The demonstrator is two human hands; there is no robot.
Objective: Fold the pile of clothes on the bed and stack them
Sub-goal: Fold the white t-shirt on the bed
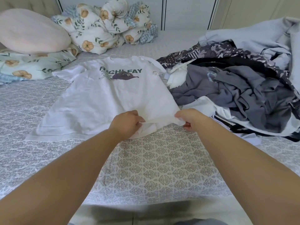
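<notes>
A white T-shirt [107, 96] with green lettering and a purple cap print lies spread face up in the middle of the bed. My left hand [126, 123] pinches its bottom hem near the right corner. My right hand [189, 118] pinches that same hem at the corner, lifting the cloth slightly off the bed. To the right sits the unfolded pile of clothes [235, 95]: grey, dark patterned, white and pale blue garments tangled together.
The bed [162, 159] has a grey patterned cover. A pink pillow [30, 31] and a floral pillow [26, 69] lie at the back left. A bundled floral duvet [110, 25] sits at the back centre against the wall.
</notes>
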